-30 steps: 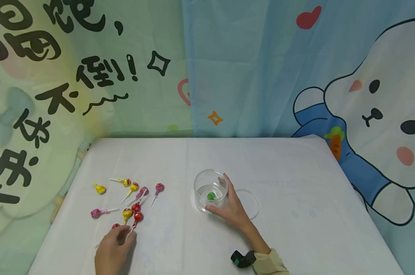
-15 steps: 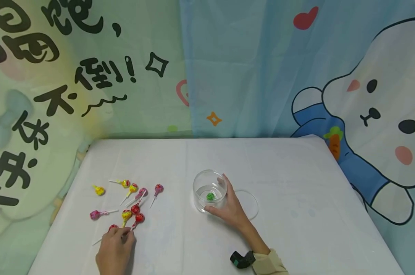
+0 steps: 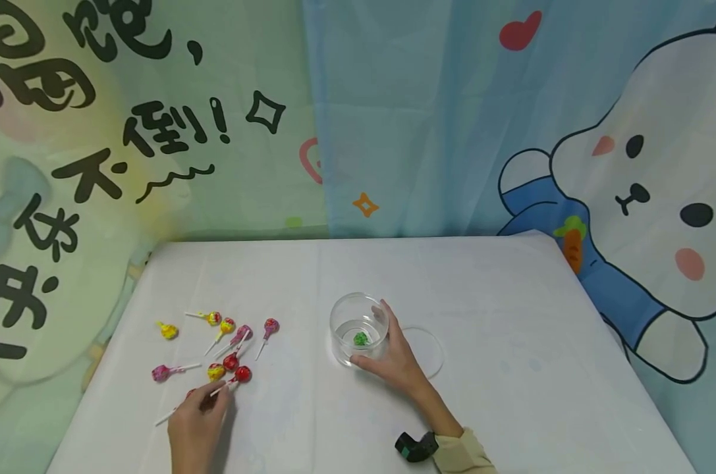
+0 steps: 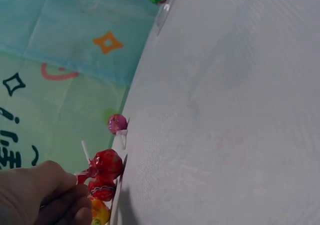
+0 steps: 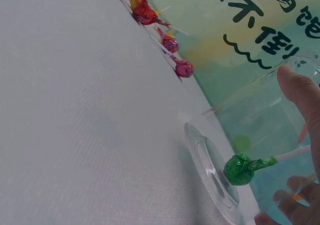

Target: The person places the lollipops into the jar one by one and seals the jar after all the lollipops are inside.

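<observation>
Over white cloth (image 3: pixel 541 382), the left grip (image 3: pixel 195 421) pinches a red lollipop (image 3: pixel 242 374) and the right grip (image 3: pixel 396 359) clasps a clear cup (image 3: pixel 352 322).

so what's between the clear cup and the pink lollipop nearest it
Just bare white tablecloth between the clear cup and that pink lollipop, as the head view shows.

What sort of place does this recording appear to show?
Probably an indoor tabletop corner dressed for filming. A green-and-blue fabric backdrop printed with a white cartoon animal hangs behind a white-covered table bearing colourful wrapped lollipops, and a black angular device sits at the person's beige sleeve.
</observation>
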The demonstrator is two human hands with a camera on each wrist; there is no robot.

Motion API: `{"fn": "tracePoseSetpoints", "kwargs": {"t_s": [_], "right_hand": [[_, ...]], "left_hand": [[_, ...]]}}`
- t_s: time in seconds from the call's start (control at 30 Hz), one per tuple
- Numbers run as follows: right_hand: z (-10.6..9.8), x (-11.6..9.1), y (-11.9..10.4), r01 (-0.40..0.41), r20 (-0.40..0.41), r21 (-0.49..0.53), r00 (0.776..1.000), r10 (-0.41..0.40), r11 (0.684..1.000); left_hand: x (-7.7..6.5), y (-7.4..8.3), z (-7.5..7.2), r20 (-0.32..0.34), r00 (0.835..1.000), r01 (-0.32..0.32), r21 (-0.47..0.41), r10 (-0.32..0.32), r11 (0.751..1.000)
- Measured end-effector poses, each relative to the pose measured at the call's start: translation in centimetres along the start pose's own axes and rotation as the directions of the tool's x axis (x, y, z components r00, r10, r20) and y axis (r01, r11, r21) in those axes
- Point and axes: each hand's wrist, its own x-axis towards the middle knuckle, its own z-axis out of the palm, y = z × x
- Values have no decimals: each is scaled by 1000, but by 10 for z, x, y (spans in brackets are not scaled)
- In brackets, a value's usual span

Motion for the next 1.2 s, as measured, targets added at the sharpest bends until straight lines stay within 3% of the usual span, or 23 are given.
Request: {"fn": "tracePoseSetpoints", "kwargs": {"t_s": [0.47, 0.63, 0.8, 0.9, 1.0, 1.1, 1.2], "right_hand": [[1, -1, 1, 13, 0, -10, 1000, -13, 1000], [1, -1, 0, 6, 0, -5, 1000, -6, 1000], [1, -1, -2, 0, -5, -15, 1000, -1, 1000], [0, -1, -2, 3, -6, -23, 1000, -3, 1000], [1, -1, -2, 0, -4, -22, 1000, 0, 1000], [0, -1, -2, 1, -5, -15, 1000, -1, 1000], [1, -1, -1, -1, -7, -11, 1000, 1, 1000]], "left_hand": [[10, 4, -2, -52, 997, -68, -207, 59, 976], [20, -13, 19, -46, 995, -94, -251, 85, 963], [31, -29, 41, -58, 989, -147, -357, 135, 922], [31, -17, 37, -31, 991, -131, -406, 130, 905], [26, 12, 19, 58, 995, -43, -517, 85, 855], [21, 42, 3, 148, 987, 30, -577, 68, 816], [21, 59, 1, 197, 977, 49, -586, 84, 809]]}}
